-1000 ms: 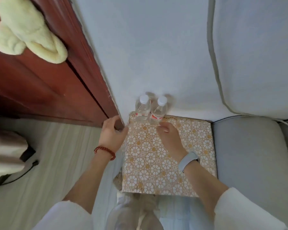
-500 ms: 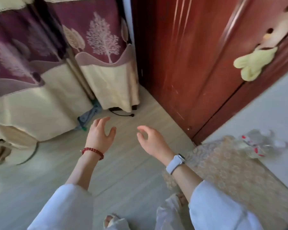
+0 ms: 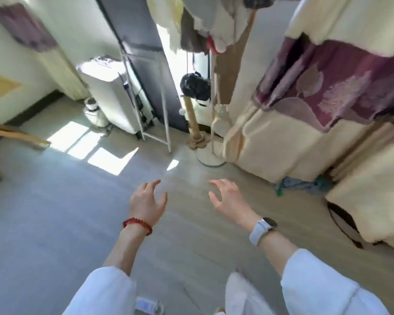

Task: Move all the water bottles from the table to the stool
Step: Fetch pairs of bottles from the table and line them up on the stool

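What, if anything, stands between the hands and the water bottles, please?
That cannot be judged: no bottle, table or stool is in view. The left hand and right hand are empty over bare floor.

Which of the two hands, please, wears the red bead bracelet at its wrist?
The left hand wears the red bead bracelet; the right hand has a pale watch instead.

Open floor (image 3: 55, 223) lies ahead of and left of both hands. Obstructions at right: draped furniture (image 3: 293, 142). Ahead: lamp base (image 3: 210, 159), rope post (image 3: 192, 123), metal frame (image 3: 152, 98), white appliance (image 3: 114, 96).
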The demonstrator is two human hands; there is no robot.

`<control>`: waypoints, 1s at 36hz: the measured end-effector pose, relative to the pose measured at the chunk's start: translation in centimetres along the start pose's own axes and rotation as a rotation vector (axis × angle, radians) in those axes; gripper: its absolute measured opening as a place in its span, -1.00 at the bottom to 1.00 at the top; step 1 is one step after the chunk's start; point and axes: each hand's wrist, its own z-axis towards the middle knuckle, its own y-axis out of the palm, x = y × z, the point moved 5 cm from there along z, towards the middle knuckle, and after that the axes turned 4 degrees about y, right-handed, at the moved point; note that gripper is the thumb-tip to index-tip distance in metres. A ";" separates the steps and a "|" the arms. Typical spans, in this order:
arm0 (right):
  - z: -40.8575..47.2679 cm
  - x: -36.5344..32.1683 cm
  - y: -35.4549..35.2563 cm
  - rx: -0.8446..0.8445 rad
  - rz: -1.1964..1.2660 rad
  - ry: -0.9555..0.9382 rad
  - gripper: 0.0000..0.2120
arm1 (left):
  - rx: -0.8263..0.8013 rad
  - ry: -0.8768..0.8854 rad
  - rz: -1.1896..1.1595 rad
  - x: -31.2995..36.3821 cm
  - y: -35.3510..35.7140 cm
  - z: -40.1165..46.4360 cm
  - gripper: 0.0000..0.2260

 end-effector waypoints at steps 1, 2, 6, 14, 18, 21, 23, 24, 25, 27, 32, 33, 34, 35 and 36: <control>1.8 -2.2 1.2 -0.029 -0.041 -0.050 -0.62 | 0.024 -0.038 0.013 -2.1 -1.2 0.7 -0.65; 3.6 -4.3 2.2 -0.049 -0.082 -0.100 -0.62 | 0.048 -0.072 0.020 -4.1 -2.2 1.4 -0.65; 11.1 -11.9 6.8 -0.097 -0.201 -0.298 -0.62 | 0.130 -0.208 0.021 -11.8 -5.1 5.0 -0.65; 27.9 -28.0 14.8 -0.198 -0.310 -0.556 -0.61 | 0.242 -0.366 0.049 -23.6 -13.4 18.4 -0.64; 35.2 -38.4 17.9 -0.216 -0.314 -0.702 -0.62 | 0.319 -0.425 0.074 -28.7 -20.3 25.0 -0.64; 38.6 -45.7 21.3 -0.256 -0.331 -0.800 -0.62 | 0.387 -0.516 0.059 -33.5 -24.7 26.8 -0.65; 40.4 -50.1 24.1 -0.294 -0.334 -0.856 -0.62 | 0.430 -0.584 0.035 -37.4 -27.1 27.1 -0.65; 41.2 -52.2 25.6 -0.317 -0.332 -0.878 -0.62 | 0.449 -0.621 0.022 -39.6 -28.2 27.1 -0.66; 42.0 -54.2 27.2 -0.341 -0.329 -0.897 -0.62 | 0.466 -0.658 0.011 -41.8 -29.3 27.1 -0.66; 43.3 -58.0 30.4 -0.388 -0.337 -0.928 -0.61 | 0.490 -0.727 -0.005 -46.4 -31.2 27.2 -0.66; 47.5 -68.1 38.9 -0.477 -0.351 -0.964 -0.60 | 0.551 -0.836 -0.036 -58.0 -36.2 29.2 -0.68; 48.5 -70.5 40.6 -0.489 -0.351 -0.965 -0.60 | 0.559 -0.845 -0.039 -60.5 -37.5 30.0 -0.68; 49.4 -72.9 42.3 -0.504 -0.353 -0.961 -0.59 | 0.564 -0.853 -0.045 -62.9 -38.8 30.8 -0.68; 50.2 -75.3 43.8 -0.516 -0.352 -0.960 -0.59 | 0.571 -0.857 -0.048 -65.1 -40.3 31.6 -0.68; 51.1 -77.7 45.2 -0.526 -0.345 -0.964 -0.59 | 0.581 -0.855 -0.050 -67.3 -41.9 32.5 -0.68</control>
